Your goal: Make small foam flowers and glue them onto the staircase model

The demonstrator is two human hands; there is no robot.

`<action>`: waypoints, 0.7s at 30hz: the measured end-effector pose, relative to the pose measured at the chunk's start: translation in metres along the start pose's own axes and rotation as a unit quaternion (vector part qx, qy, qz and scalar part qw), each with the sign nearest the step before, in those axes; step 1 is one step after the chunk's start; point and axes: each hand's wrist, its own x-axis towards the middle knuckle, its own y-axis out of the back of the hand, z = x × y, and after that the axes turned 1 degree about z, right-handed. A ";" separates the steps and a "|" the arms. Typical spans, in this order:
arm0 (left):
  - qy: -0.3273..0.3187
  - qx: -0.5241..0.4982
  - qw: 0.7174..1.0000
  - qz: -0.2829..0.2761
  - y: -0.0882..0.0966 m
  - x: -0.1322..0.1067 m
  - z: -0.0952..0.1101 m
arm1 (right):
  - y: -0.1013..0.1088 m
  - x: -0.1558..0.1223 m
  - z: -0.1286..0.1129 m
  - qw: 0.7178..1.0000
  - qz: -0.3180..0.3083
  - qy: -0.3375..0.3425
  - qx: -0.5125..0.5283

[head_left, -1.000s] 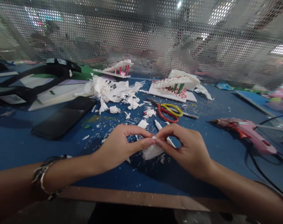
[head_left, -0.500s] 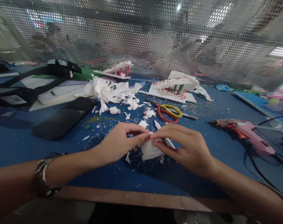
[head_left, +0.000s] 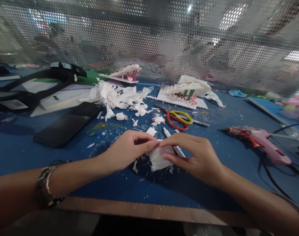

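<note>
Between my hands a piece of white tissue paper (head_left: 160, 159) hangs just above the blue table. My left hand (head_left: 129, 147) pinches its upper edge between thumb and fingertips. My right hand (head_left: 195, 154) meets the left at that same edge, its index fingertip on the paper and its thumb lower down, a little apart from the index. A white pen-like stick (head_left: 177, 150) lies partly behind my right fingers. Small white scraps (head_left: 135, 166) are scattered around and under the paper.
Scissors with red and yellow handles (head_left: 177, 119) lie beyond my hands. A pink glue gun (head_left: 265, 144) with a cord is at right. A black phone (head_left: 68, 124), a torn-paper heap (head_left: 115, 95), a black headset-like device (head_left: 38, 88) and two small stair models (head_left: 181, 91) stand around.
My right thumb has spread slightly from its index finger, showing more of the paper. The left hand has barely moved.
</note>
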 end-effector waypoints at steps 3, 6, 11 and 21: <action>0.000 0.014 1.000 -0.004 0.001 0.000 -0.001 | -0.001 0.000 -0.002 1.000 0.005 -0.025 0.002; -0.004 0.032 0.999 -0.010 0.002 0.001 -0.003 | -0.001 -0.001 -0.002 0.999 0.016 -0.025 -0.011; -0.007 0.042 0.999 -0.020 0.000 0.001 -0.003 | -0.001 -0.003 -0.001 0.996 0.016 0.047 -0.072; -0.087 0.140 0.986 -0.030 0.000 -0.002 -0.003 | 0.000 -0.002 0.003 0.999 -0.014 0.007 -0.029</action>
